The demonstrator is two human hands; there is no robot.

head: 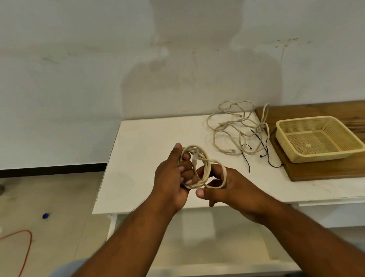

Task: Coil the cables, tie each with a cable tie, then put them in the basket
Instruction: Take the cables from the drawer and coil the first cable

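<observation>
- A thin orange cord (22, 256) lies on the floor at the far left. A little blue thing (45, 215) lies near it, closer to the bench.
- The white bench (147, 145) stands against the wall. I hold both my hands up over its front part.
- My left hand (173, 178) has its fingers curled round the coiled cable (198, 170). It is a pale cable wound in a few rounds, with a clear plug showing near the top.
- My right hand (231, 187) is just beside the left one. One loop of the same cable goes round its fingers, which are bent on it, and the thumb sits below.
- So the coiled cable is in my two hands, well apart from the basket.
- Further right, at the back of the bench, the loose cables (235, 129) lie in a messy heap. One bit reaches over onto the wooden board.
- The black cable ties (263, 149) lie at the near side of that heap, partly under it.
- The wooden board (354, 166) lies on the right end of the bench.
- The yellow basket (317, 138), full of little holes, sits on the board.
</observation>
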